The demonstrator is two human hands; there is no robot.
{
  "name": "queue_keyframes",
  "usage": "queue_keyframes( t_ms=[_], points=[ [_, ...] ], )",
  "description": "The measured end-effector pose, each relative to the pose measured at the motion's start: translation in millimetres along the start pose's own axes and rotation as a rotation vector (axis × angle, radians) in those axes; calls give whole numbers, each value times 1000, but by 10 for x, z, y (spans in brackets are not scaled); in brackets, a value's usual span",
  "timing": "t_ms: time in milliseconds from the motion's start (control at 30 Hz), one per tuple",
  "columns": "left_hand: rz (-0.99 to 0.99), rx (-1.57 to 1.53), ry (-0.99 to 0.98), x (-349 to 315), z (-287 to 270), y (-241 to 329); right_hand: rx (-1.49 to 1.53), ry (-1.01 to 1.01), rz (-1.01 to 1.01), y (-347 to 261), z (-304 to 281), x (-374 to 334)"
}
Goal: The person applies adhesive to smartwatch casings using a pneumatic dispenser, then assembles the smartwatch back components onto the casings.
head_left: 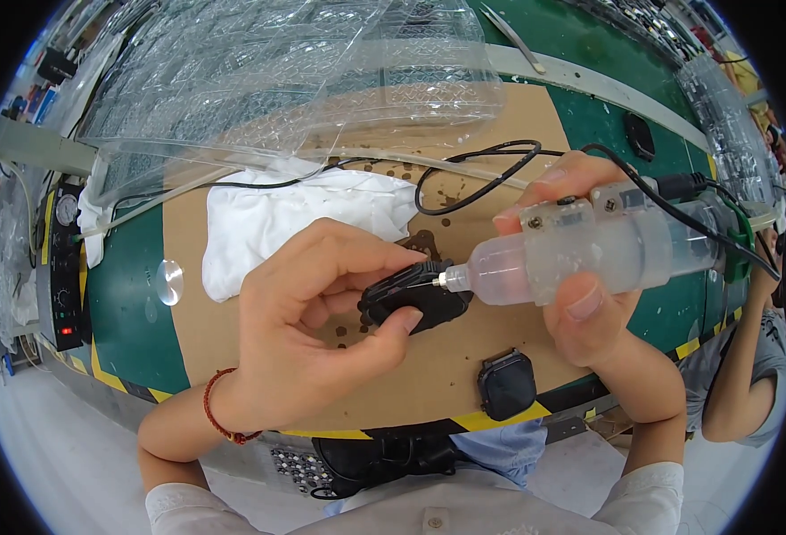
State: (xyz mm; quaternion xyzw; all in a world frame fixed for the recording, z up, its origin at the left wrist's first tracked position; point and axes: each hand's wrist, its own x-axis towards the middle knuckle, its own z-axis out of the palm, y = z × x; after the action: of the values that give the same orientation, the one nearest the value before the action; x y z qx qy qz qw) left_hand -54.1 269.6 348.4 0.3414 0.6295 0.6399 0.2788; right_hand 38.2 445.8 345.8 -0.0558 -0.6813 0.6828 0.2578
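My left hand (308,321) pinches a black watch-like case (424,308) by its edges, thumb below and fingers above. In my right hand (589,312) lies a translucent dispensing syringe (509,267), held almost level with its needle pointing left. The needle tip meets the rim of the black case; whether it touches I cannot tell. A cable and a green-capped hose end (742,234) join the back of the syringe. Another black case (507,383) rests on the brown cardboard (224,357) near the front edge, just below the syringe.
White cloth (304,218) lies behind my left hand. Clear plastic trays (277,80) are stacked at the back. On the left stands a black dispenser box (63,267) with a gauge. Tweezers (513,40) and another black case (639,135) lie farther back. A person's arm (739,366) shows at right.
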Motion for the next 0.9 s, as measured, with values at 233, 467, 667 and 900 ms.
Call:
queue_keyframes(
  t_ms=[233, 467, 667, 900],
  points=[
    [-69, -40, -46, -35, -5, -3, 6, 17, -3, -8, 11, 5],
    [-63, 60, -68, -34, -11, 52, 9, 4, -6, 1, 0, 3],
    [26, 71, -31, -12, 14, -15, 4, 1, -7, 2, -2, -1],
    [53, 106, -54, 2, 16, -11, -8, 15, -7, 0, -2, -6]
  ],
)
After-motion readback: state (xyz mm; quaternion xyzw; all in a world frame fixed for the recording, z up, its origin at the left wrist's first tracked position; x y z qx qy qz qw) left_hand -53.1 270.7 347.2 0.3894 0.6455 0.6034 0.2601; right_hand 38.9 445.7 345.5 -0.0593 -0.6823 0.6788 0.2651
